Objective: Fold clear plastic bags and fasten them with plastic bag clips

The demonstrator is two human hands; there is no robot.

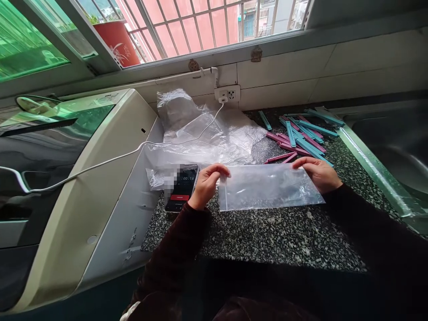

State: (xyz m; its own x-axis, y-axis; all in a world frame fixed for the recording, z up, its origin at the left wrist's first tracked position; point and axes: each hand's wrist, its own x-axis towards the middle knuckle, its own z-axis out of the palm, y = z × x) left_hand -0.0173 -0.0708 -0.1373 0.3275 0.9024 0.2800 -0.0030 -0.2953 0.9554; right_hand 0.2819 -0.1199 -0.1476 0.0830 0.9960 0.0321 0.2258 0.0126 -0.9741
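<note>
A clear zip-lock plastic bag (267, 187) is stretched out sideways between my two hands, just above the speckled countertop. My left hand (207, 183) pinches its upper left corner, at the zip end. At the other end, my right hand (319, 173) grips the upper right corner between thumb and fingers. The bag looks flat, with nothing visible inside. Beyond the right hand lies a loose pile of pink and turquoise plastic strips (302, 133), possibly bag clips. More clear plastic bags (200, 138) are heaped behind my left hand.
A phone (182, 187) showing a timer lies left of my left hand. A white cable (130, 154) runs from the wall socket (230, 94) across the heap to the left. A beige appliance (110, 133) stands at left; a metal sink (394, 147) is at right.
</note>
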